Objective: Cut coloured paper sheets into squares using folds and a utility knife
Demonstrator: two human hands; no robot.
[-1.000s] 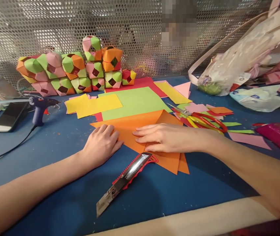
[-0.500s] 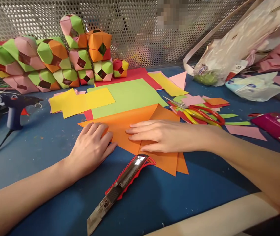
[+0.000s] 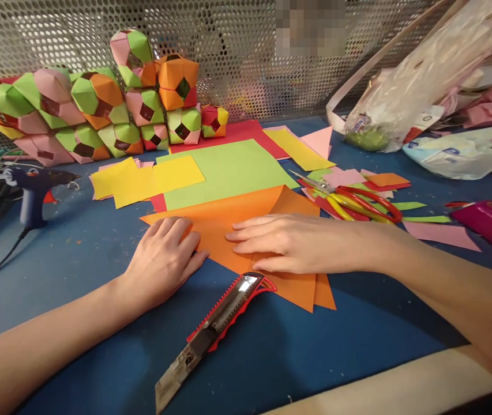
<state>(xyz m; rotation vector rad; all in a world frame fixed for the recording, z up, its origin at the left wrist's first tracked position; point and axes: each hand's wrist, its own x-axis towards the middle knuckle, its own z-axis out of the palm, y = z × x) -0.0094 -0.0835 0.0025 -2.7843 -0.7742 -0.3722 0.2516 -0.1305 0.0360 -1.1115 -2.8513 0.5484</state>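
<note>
Blue bench (image 3: 306, 357); orange paper (image 3: 215, 230), folded over, sits mid-bench. Right hand (image 3: 278, 239) flat on it, fingers slightly parted, gripping nothing; left hand (image 3: 163, 253) at left corner, fingers bent, can't tell if pinching. To crease well, align edges, press evenly, avoid cutter (image 3: 215, 325) overlapping near edge.
</note>
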